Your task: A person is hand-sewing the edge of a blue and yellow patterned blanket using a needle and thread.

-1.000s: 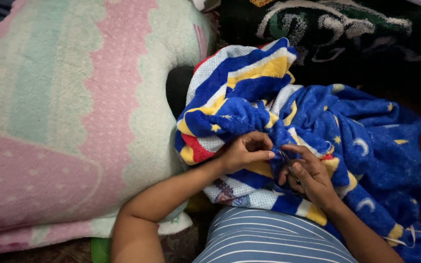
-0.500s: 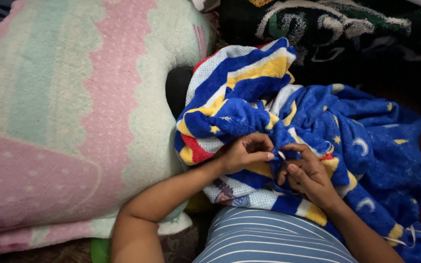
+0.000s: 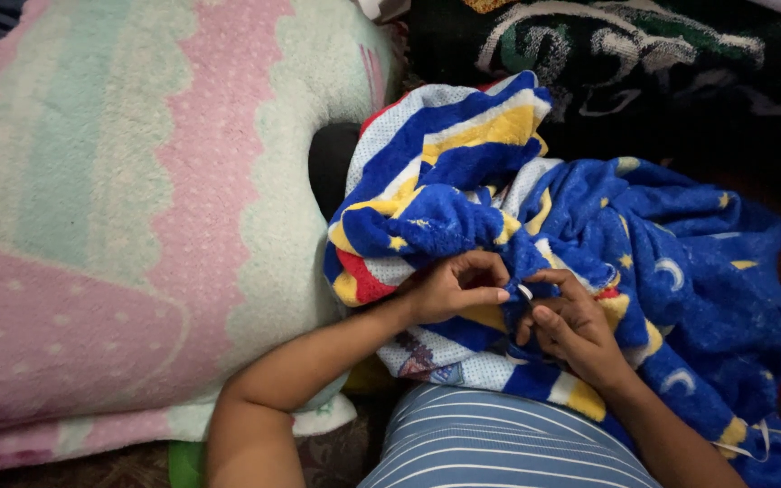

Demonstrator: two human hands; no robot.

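A fluffy blue blanket [image 3: 680, 271] with yellow stars, moons and red, white and yellow stripes lies bunched on my lap. My left hand [image 3: 454, 287] pinches a fold of it near the middle, fingers curled. My right hand [image 3: 571, 325] grips the same fold just to the right, and the fingertips of both hands almost meet. A small white thing [image 3: 524, 291], perhaps a thread or tag, shows between the fingertips; I cannot tell which hand holds it. Both forearms come up from the bottom of the view.
A large pastel pink, green and white plush blanket [image 3: 119, 208] fills the left side. A dark green patterned cloth [image 3: 644, 54] lies behind the blue blanket. My blue and white striped shirt [image 3: 508, 447] is at the bottom.
Both hands stay on the same fold. The fingers have shifted slightly, and the small white thing between the fingertips shows more plainly.
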